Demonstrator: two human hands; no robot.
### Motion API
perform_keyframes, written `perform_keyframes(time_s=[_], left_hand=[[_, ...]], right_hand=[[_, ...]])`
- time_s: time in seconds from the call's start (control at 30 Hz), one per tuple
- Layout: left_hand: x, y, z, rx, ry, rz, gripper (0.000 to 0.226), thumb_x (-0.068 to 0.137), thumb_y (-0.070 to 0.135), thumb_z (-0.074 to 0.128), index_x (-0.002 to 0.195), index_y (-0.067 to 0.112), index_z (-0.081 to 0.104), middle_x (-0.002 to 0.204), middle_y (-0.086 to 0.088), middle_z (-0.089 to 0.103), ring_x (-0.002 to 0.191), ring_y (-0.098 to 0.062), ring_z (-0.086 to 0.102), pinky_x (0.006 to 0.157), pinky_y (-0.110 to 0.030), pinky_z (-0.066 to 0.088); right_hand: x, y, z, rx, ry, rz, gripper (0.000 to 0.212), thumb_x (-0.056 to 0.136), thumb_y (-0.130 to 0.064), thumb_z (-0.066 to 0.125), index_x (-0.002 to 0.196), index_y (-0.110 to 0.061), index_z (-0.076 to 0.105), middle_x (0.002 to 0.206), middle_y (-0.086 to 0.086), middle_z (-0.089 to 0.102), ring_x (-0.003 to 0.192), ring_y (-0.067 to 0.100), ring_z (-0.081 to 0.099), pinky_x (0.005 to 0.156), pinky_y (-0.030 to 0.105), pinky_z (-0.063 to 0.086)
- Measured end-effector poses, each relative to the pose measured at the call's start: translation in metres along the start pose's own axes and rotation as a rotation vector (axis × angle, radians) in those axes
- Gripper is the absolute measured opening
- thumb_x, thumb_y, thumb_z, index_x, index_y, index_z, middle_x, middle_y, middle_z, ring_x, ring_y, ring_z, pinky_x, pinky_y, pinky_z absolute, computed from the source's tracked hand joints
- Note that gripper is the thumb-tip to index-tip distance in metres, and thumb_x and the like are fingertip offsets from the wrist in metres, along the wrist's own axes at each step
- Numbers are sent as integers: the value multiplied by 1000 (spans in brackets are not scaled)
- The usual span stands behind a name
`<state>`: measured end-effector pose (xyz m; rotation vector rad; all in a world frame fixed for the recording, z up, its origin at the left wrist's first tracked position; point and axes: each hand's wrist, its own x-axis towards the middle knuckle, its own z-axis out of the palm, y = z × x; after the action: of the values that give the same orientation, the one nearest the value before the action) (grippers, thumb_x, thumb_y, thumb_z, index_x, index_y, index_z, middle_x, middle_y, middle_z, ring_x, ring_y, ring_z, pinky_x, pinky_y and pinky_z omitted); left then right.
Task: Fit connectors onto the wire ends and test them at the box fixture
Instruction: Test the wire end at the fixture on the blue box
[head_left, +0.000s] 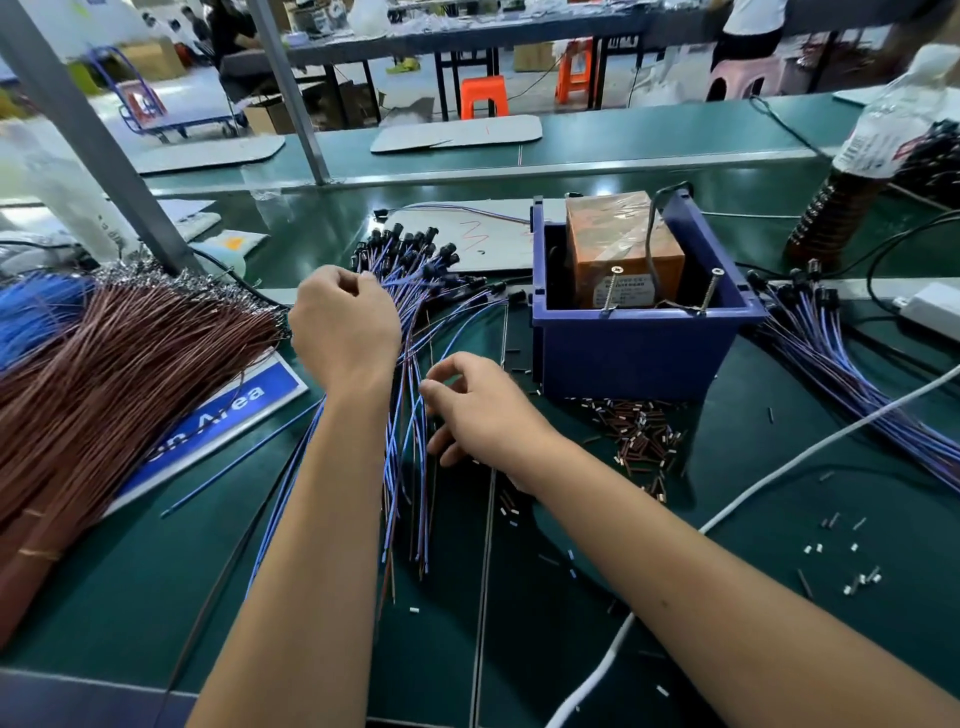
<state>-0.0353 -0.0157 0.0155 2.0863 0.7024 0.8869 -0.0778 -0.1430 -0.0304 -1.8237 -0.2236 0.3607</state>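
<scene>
My left hand (343, 322) pinches blue wires (410, 415); my right hand (478, 410) plucks one. A finished bundle (831, 338) lies beside the box fixture (639, 343); many remain.

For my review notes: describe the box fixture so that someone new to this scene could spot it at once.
On the green bench, right of the person's right hand, stands a dark blue open-topped plastic bin. An orange block wrapped in clear film sits inside it, and two screws lean over its front rim; nothing else nearby is box-shaped.

Both bare forearms reach forward. The left hand (343, 322) is curled, fingertips apparently pinched; the right hand (478, 410) hangs lower, fingers loosely bent.
</scene>
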Motion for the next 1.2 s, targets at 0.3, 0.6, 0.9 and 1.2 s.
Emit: perform_keyframes(time_s=[0.3, 0.6, 0.9, 1.2], left_hand=[[-14, -6, 22, 467, -105, 154, 35, 81, 17, 65, 115, 17, 63, 127, -17, 48, 122, -38, 41, 94, -43, 38], [-4, 5, 56, 688, -338, 409, 30, 89, 13, 65, 117, 17, 60, 127, -16, 56, 125, -38, 46, 100, -44, 41], [10, -5, 47, 483, -397, 326, 29, 88, 39, 79, 103, 15, 72, 108, -16, 72, 110, -37, 65, 90, -39, 51], [-2, 65, 5, -348, -342, 224, 42, 107, 40, 53, 78, 17, 72, 69, 1, 67, 61, -17, 61, 63, -33, 49]], right_hand=[[6, 6, 1, -70, 7, 4, 8, 104, -18, 55, 111, -14, 58, 72, 9, 72, 57, 28, 72, 49, 33, 56], [9, 13, -6, 1, -27, -8, 11, 98, -13, 52, 103, -16, 62, 84, 16, 76, 69, 40, 76, 60, 45, 61], [3, 12, -8, 82, -39, -38, 10, 103, -6, 56, 111, -6, 61, 78, 5, 67, 58, 28, 71, 41, 26, 49], [-8, 1, 3, 62, 99, -183, 37, 109, -42, 48, 141, -25, 52, 115, 3, 59, 91, 14, 64, 74, 31, 54]])
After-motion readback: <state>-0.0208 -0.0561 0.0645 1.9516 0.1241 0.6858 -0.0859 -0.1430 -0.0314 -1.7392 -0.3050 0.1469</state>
